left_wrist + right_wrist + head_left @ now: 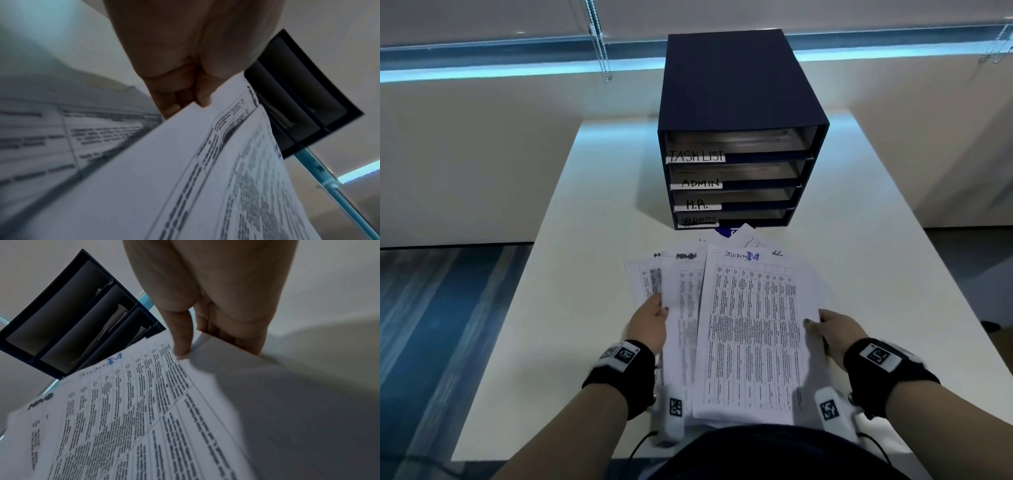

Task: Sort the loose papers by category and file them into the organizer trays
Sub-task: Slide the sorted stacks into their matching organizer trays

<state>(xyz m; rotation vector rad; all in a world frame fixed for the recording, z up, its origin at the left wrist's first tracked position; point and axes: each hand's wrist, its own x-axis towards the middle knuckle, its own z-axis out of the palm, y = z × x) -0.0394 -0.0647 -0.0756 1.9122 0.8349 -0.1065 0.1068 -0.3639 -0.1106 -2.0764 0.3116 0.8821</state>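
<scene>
A fanned stack of printed papers (750, 329) is held above the white table (876, 291) near its front edge. The top sheet is a table headed "SECURITY" in handwriting. My left hand (650, 322) grips the stack's left edge, thumb on top; its fingers (174, 97) curl under the sheets. My right hand (832, 329) pinches the stack's right edge, with the thumb (182, 340) on the top sheet (144, 418). A dark blue organizer (739, 137) stands beyond the papers, with trays labelled TASK LIST, ADMIN, H.R. and SECURITY from top to bottom.
More loose sheets (748, 236) lie on the table just in front of the organizer's lowest tray. The table's left edge drops to a blue patterned floor (448, 325). A wall with window blinds and hanging cords (599, 41) runs behind the organizer.
</scene>
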